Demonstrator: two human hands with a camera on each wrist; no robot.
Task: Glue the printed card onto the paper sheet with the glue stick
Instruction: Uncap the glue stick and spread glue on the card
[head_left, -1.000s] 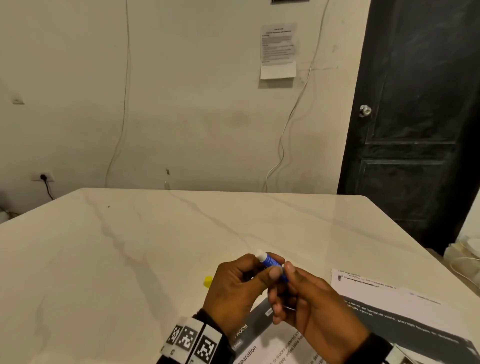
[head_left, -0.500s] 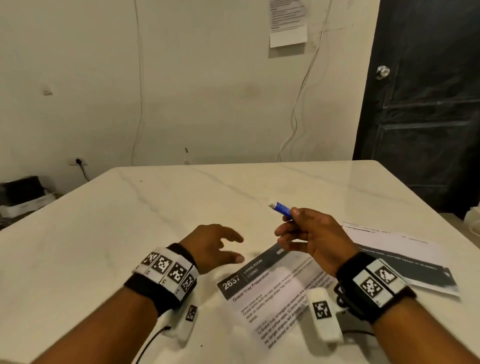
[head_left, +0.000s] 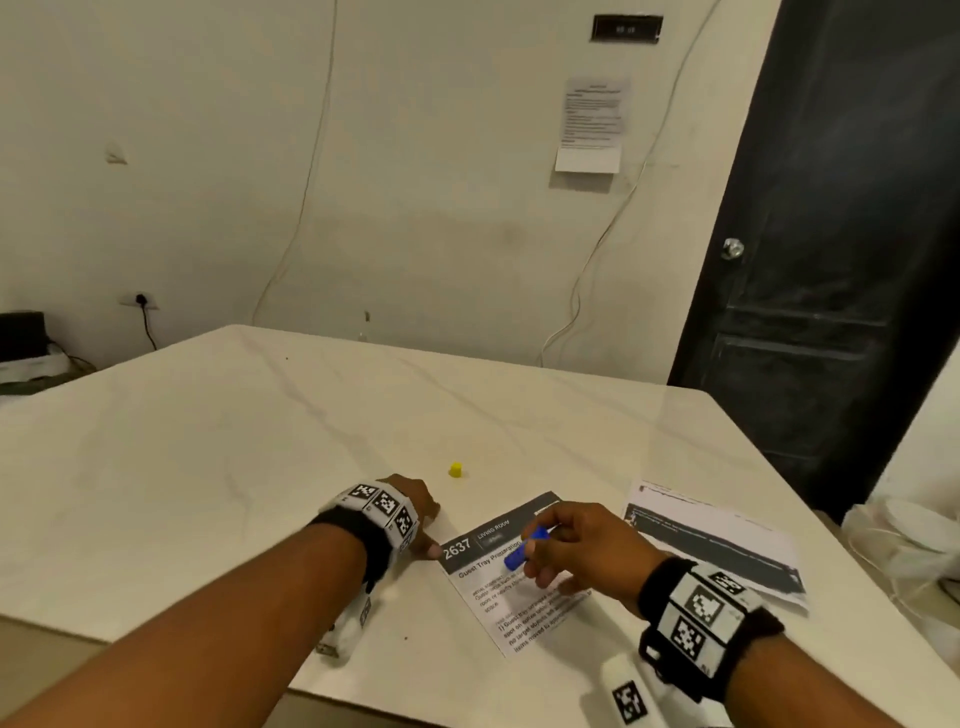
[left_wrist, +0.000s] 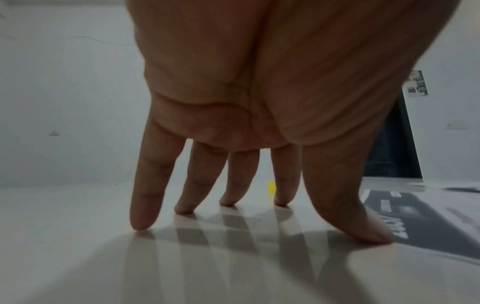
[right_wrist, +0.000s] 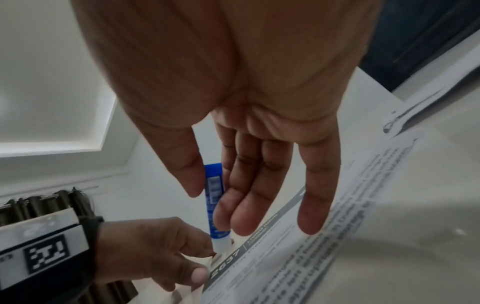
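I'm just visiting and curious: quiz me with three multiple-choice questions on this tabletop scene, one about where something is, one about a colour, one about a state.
1. Where does the small cap stand?
A. on the bare table beyond the printed card
B. on the paper sheet
C. in the left hand

2. What colour is the body of the glue stick?
A. red
B. blue
C. green

3. What is the right hand doing?
A. resting flat on the table
B. holding the glue stick over the printed card
C. lifting the paper sheet

Answers: 1 A, the yellow cap sits alone on the table. 2 B, the tube is blue with a white tip. 3 B, thumb and fingers pinch the stick above the card's dark header.
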